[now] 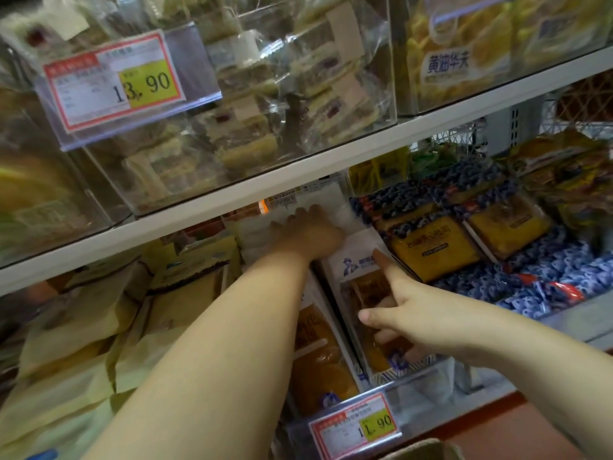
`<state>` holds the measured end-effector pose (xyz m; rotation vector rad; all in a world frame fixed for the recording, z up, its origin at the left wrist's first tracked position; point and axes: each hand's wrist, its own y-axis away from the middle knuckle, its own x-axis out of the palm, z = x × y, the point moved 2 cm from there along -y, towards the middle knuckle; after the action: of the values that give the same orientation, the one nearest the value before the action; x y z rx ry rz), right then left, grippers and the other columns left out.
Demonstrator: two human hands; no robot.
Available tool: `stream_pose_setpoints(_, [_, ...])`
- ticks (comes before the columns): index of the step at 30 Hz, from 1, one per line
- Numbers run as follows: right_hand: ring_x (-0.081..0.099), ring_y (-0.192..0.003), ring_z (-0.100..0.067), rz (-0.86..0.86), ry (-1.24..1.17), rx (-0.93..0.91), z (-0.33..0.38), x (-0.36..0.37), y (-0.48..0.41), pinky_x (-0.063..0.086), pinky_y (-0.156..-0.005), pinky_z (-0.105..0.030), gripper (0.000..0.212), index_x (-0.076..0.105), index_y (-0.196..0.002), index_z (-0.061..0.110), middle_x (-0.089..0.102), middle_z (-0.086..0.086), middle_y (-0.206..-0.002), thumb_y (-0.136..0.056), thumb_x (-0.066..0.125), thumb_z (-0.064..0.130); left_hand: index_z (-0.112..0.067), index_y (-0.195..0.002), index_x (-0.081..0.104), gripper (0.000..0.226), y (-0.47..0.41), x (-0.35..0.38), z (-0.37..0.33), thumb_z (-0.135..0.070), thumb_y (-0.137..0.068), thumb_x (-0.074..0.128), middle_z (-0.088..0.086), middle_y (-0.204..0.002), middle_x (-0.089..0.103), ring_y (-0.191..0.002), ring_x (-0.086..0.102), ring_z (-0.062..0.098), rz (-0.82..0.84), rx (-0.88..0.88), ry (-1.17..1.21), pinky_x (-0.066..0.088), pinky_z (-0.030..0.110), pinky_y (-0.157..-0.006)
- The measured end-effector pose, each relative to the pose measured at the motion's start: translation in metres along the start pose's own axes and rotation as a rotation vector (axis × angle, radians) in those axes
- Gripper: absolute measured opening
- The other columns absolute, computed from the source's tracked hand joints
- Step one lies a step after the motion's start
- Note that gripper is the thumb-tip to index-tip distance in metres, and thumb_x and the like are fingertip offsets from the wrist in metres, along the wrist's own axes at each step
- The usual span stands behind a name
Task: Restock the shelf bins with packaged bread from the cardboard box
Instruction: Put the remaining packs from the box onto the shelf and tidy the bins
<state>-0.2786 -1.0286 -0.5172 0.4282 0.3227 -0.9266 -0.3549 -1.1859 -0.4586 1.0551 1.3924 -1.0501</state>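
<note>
Packaged bread (355, 270) stands on edge in the clear shelf bin (431, 393) on the lower shelf, behind a price tag (356, 423) reading 1.90. The left hand (306, 235) reaches deep under the upper shelf (298, 174) and is seen from the back, its fingers lying on white packs (328, 200) at the rear. The right hand (404, 313) rests on the front of the nearer pack, with the index finger (384, 263) straight along the pack's right edge, the thumb (368, 316) stretched across it and the other fingers curled. Blur smears the left fingers, so I cannot tell whether they grip; the same goes for the right hand. A tan edge, probably the cardboard box (428, 448), is cut off at the bottom. Each pack is white with a small blue logo and a window showing golden-brown bread.
</note>
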Motion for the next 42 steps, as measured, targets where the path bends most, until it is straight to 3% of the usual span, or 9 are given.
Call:
stream_pose_setpoints(10, [0.064,-0.107,-0.03,0.009,0.112,-0.009,0.009,-0.003,0.007,0.052,-0.088,-0.051,0.093,-0.025,-0.141,0.046,0.066,-0.013,-0.117,-0.092,0.054,0.044,-0.014,-0.119,0.06,0.03,0.007,0.005,-0.002,-0.008,-0.094,0.045,0.008,-0.12,0.058,-0.11,0.055,0.026,-0.429,0.31,0.112,0.044,0.041,-0.094])
stream_pose_setpoints(15, [0.053,-0.055,-0.003,-0.043,0.295,-0.055,0.008,-0.004,0.006,0.039,-0.049,-0.015,0.084,-0.012,-0.149,0.037,0.066,0.002,-0.087,-0.094,0.052,0.042,-0.027,-0.144,0.034,0.05,0.008,0.0,0.005,-0.02,-0.096,0.048,0.006,-0.145,0.041,-0.136,0.035,0.028,-0.38,0.156,0.104,0.023,0.057,-0.111])
stream_pose_setpoints(18, [0.057,-0.097,-0.009,-0.121,0.468,-0.198,0.009,0.002,0.005,0.048,-0.077,-0.021,0.07,0.01,-0.151,0.028,0.055,0.003,-0.119,-0.096,0.051,0.034,-0.031,-0.146,0.03,0.049,0.022,-0.01,0.003,-0.03,-0.099,0.042,0.002,-0.151,0.034,-0.138,0.033,0.027,-0.388,0.151,0.035,0.016,0.058,-0.113])
stream_pose_setpoints(21, [0.026,-0.136,-0.023,-0.305,0.865,-0.424,0.011,0.009,0.007,0.036,-0.106,-0.032,0.059,0.023,-0.148,0.022,0.022,-0.004,-0.152,-0.095,0.05,0.023,-0.033,-0.137,0.045,0.038,0.045,-0.011,0.008,-0.033,-0.102,0.031,-0.002,-0.144,0.044,-0.131,0.042,0.024,-0.411,0.175,-0.055,0.008,0.057,-0.115])
stream_pose_setpoints(25, [0.019,-0.141,-0.028,-0.225,1.169,-0.38,0.008,0.013,0.003,0.028,-0.107,-0.037,0.064,0.023,-0.148,0.017,0.019,-0.009,-0.156,-0.09,0.048,0.014,-0.026,-0.131,0.052,0.036,0.077,-0.002,0.012,-0.03,-0.102,0.032,0.0,-0.136,0.051,-0.126,0.045,0.028,-0.462,0.261,-0.249,0.0,0.059,-0.113])
stream_pose_setpoints(29, [0.027,-0.136,-0.028,-0.27,1.099,-0.392,0.022,0.012,0.012,0.033,-0.108,-0.038,0.058,0.027,-0.145,0.022,0.026,-0.006,-0.152,-0.093,0.052,0.03,-0.018,-0.117,0.065,0.038,0.103,-0.003,0.024,-0.03,-0.087,0.045,0.008,-0.121,0.063,-0.115,0.057,0.033,-0.642,0.368,-0.318,0.021,0.067,-0.107])
stream_pose_setpoints(34, [-0.006,-0.146,-0.03,-0.365,1.056,-0.419,0.025,0.018,0.004,0.01,-0.116,-0.046,0.077,0.0,-0.151,0.028,-0.007,-0.008,-0.159,-0.094,0.05,0.038,-0.016,-0.14,0.047,0.065,0.142,0.02,0.044,-0.049,-0.083,0.04,0.022,-0.144,0.042,-0.133,0.039,0.043,-0.498,0.235,-0.453,0.004,0.068,-0.106])
stream_pose_setpoints(38, [-0.014,-0.146,-0.029,-0.281,1.12,-0.34,0.017,0.017,-0.019,0.003,-0.116,-0.053,0.078,-0.011,-0.15,0.029,-0.017,-0.006,-0.159,-0.095,0.043,0.04,-0.026,-0.151,-0.012,0.074,0.136,0.03,0.042,-0.063,-0.094,0.018,0.014,-0.158,-0.014,-0.145,-0.012,0.04,-0.237,0.129,-0.594,-0.025,0.066,-0.102])
stream_pose_setpoints(42, [-0.013,-0.146,-0.029,-0.297,1.125,-0.313,0.013,0.019,-0.024,-0.001,-0.115,-0.052,0.076,-0.011,-0.151,0.027,-0.016,-0.007,-0.159,-0.097,0.041,0.034,-0.026,-0.149,-0.018,0.073,0.116,0.034,0.028,-0.061,-0.096,0.017,0.011,-0.158,-0.02,-0.141,-0.023,0.041,-0.11,0.157,-0.637,-0.027,0.063,-0.099])
